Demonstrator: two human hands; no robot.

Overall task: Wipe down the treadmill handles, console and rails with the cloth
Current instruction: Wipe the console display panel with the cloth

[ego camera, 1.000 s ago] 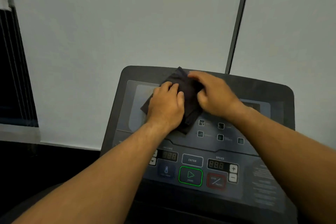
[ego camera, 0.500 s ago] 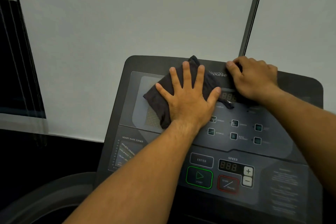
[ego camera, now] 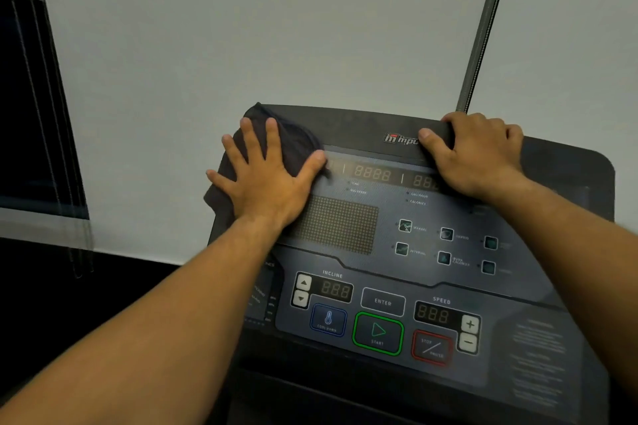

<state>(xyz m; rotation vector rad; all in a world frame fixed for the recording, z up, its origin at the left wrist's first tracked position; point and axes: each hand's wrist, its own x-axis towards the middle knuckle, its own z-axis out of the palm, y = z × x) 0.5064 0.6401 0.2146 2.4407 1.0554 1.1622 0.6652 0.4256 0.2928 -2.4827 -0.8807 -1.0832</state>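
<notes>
The dark treadmill console [ego camera: 397, 252] fills the lower middle and right of the head view. A dark cloth [ego camera: 293, 138] lies over its upper left corner and hangs a little past the left edge. My left hand [ego camera: 269, 176] presses flat on the cloth, fingers spread. My right hand [ego camera: 480, 155] grips the console's top edge right of centre, fingers curled over the rim and thumb on the front face. The handles and rails are out of view.
A pale wall or blind [ego camera: 276, 28] stands right behind the console, with a thin dark vertical strip [ego camera: 483, 28] running up from its top edge. A dark window area [ego camera: 31, 107] sits at the far left. Buttons and displays [ego camera: 379, 331] cover the lower console.
My left hand slid the cloth from the console's upper middle to its upper left corner. My right hand let go of the cloth and took hold of the top edge.
</notes>
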